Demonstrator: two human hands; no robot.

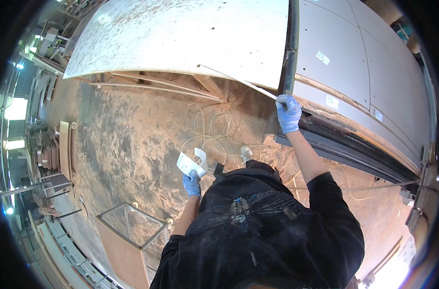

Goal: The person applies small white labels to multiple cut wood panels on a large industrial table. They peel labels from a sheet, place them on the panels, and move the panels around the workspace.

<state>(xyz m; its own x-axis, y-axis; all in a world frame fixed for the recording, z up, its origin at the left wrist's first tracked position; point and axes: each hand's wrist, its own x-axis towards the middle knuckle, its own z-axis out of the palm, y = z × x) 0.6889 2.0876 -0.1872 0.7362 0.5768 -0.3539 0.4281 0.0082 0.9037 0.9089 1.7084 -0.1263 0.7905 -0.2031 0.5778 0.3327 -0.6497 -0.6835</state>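
Observation:
My left hand (192, 183), in a blue glove, is closed on a curled strip of white paper labels (187, 164), held low over the floor. My right hand (289, 114), also gloved in blue, is raised ahead of me to the right. Its fingers close round the near end of a long, thin white rod (239, 81). The rod slants away to the left, its far end over the front edge of a large white board (181, 36). Beside my right hand runs a dark metal rail (290, 58) along the board's right side.
Grey panels (332, 53) bearing small white labels lie right of the rail. A pale hose (212, 125) coils on the dusty floor (133, 125) ahead. Wooden beams (166, 84) show under the board. A metal-framed cart (133, 226) stands at lower left, and stacked boards (50, 156) farther left.

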